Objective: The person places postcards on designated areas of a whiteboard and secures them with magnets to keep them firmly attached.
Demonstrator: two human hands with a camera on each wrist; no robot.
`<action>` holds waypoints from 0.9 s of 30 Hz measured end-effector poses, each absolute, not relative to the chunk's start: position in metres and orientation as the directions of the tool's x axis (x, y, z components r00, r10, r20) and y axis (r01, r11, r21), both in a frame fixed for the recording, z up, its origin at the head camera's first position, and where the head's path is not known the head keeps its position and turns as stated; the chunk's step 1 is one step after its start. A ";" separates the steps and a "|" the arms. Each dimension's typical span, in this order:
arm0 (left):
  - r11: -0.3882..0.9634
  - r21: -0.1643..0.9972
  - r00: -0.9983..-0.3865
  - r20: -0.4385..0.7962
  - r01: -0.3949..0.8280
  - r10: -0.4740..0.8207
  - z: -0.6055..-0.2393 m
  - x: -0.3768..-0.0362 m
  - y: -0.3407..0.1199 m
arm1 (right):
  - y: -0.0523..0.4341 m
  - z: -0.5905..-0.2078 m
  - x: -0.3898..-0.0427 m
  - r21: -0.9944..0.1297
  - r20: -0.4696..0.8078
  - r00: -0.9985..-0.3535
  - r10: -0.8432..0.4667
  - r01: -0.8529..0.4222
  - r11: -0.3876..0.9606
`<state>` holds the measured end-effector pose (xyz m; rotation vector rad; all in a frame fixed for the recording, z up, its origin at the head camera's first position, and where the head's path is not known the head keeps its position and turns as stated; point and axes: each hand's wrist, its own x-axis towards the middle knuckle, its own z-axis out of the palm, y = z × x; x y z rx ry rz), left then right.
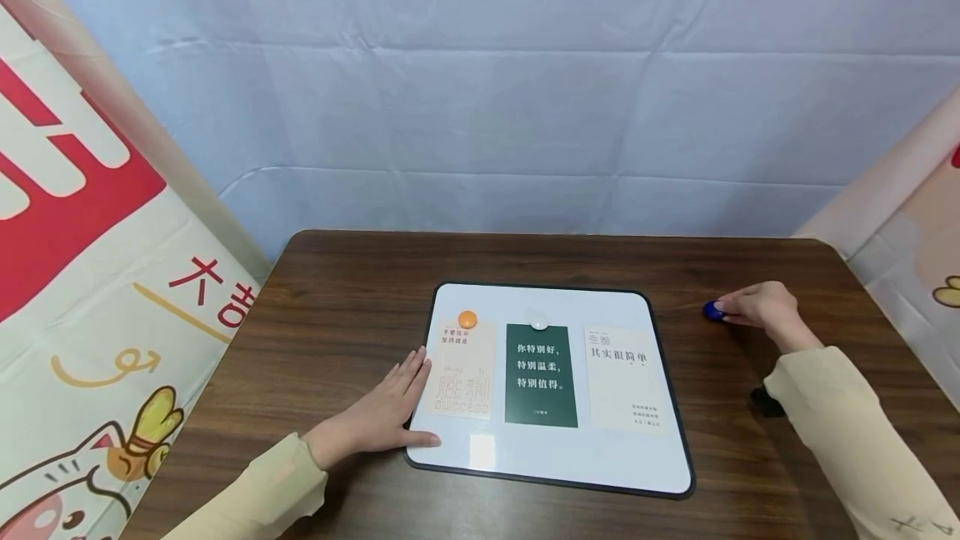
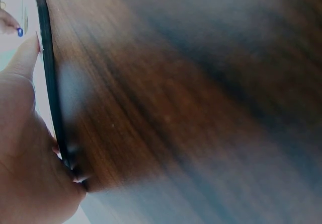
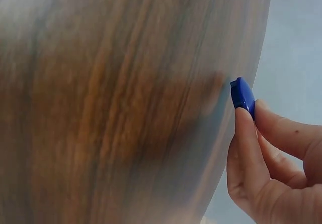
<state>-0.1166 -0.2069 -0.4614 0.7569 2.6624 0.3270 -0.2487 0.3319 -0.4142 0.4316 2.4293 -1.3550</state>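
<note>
Hands: left (image 1: 382,415) flat on whiteboard (image 1: 558,461) | right (image 1: 757,307) pinches blue magnet (image 1: 712,311) | wooden table (image 1: 337,307)

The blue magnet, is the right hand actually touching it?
Touching. The right wrist view shows the fingertips of the right hand pinching the blue magnet by its edge.

A small blue magnet (image 1: 712,311) is pinched at the fingertips of the right hand (image 1: 757,307), over a dark brown wood-grained table (image 1: 337,315). Under the flat left hand (image 1: 386,415) a white board (image 1: 555,461) edged in black is seen, and just beside those fingers a cream card (image 1: 459,373) with red and pale lettering is topped by an orange magnet (image 1: 467,319). Further from that hand lie a dark green card (image 1: 542,375) with white characters — under a white magnet (image 1: 538,322) — and a cream card (image 1: 626,377) printed in black.
</note>
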 end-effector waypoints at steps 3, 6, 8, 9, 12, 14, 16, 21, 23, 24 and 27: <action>0.831 0.310 -0.795 -0.270 0.462 0.543 -0.462 -0.117 -0.207 | 0.327 -0.414 -0.248 -0.758 -0.409 -0.908 0.086 0.391 0.522; 0.829 0.313 -0.795 -0.267 0.464 0.545 -0.463 -0.117 -0.207 | 0.323 -0.414 -0.247 -0.747 -0.401 -0.913 0.083 0.378 0.547; 0.827 0.316 -0.794 -0.262 0.466 0.548 -0.463 -0.117 -0.208 | 0.321 -0.413 -0.247 -0.739 -0.396 -0.914 0.085 0.373 0.562; 0.826 0.317 -0.795 -0.261 0.465 0.548 -0.464 -0.117 -0.208 | 0.320 -0.413 -0.247 -0.732 -0.394 -0.915 0.089 0.371 0.572; 0.826 0.317 -0.795 -0.261 0.465 0.548 -0.464 -0.117 -0.208 | 0.316 -0.412 -0.247 -0.717 -0.387 -0.918 0.092 0.362 0.595; 0.826 0.317 -0.794 -0.262 0.465 0.548 -0.464 -0.117 -0.207 | 0.313 -0.412 -0.248 -0.703 -0.380 -0.920 0.094 0.354 0.616; 0.827 0.316 -0.794 -0.265 0.464 0.547 -0.464 -0.117 -0.207 | 0.311 -0.411 -0.248 -0.695 -0.375 -0.923 0.087 0.342 0.632; 0.829 0.315 -0.796 -0.264 0.462 0.544 -0.463 -0.117 -0.207 | 0.302 -0.410 -0.249 -0.682 -0.351 -0.932 0.092 0.322 0.657; 0.827 0.318 -0.797 -0.259 0.464 0.546 -0.463 -0.117 -0.207 | 0.298 -0.411 -0.249 -0.672 -0.343 -0.935 0.095 0.314 0.670; 0.825 0.321 -0.796 -0.256 0.465 0.548 -0.463 -0.117 -0.207 | 0.296 -0.411 -0.249 -0.670 -0.339 -0.936 0.093 0.309 0.674; 0.824 0.320 -0.795 -0.257 0.467 0.550 -0.463 -0.117 -0.207 | 0.290 -0.410 -0.248 -0.679 -0.332 -0.940 0.078 0.295 0.673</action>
